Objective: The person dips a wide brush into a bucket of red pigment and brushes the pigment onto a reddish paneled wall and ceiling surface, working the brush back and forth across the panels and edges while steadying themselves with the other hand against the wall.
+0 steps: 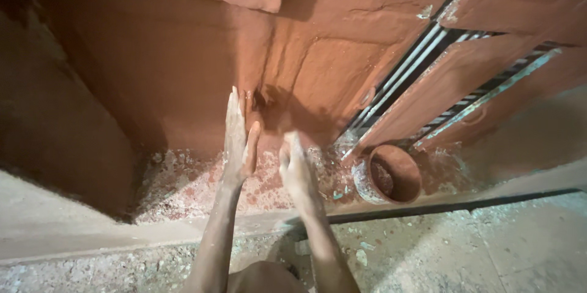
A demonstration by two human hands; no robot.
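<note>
My left hand (237, 140) is stretched out flat, fingers straight and together, its fingertips against the wet red-brown plastered wall (177, 67) near an inner corner. The hand is smeared with the same red mud. My right hand (295, 168) hovers just right of it, lower, fingers loosely curled and blurred, coated in pale and red mud; whether it holds a lump of mud I cannot tell. Both forearms reach up from the bottom of the view.
A round clay-coated bowl (391, 174) with red mud inside stands on the speckled floor to the right. Behind it a metal grille (422, 67) leans between plastered panels. A pale concrete step (73, 219) runs across the front.
</note>
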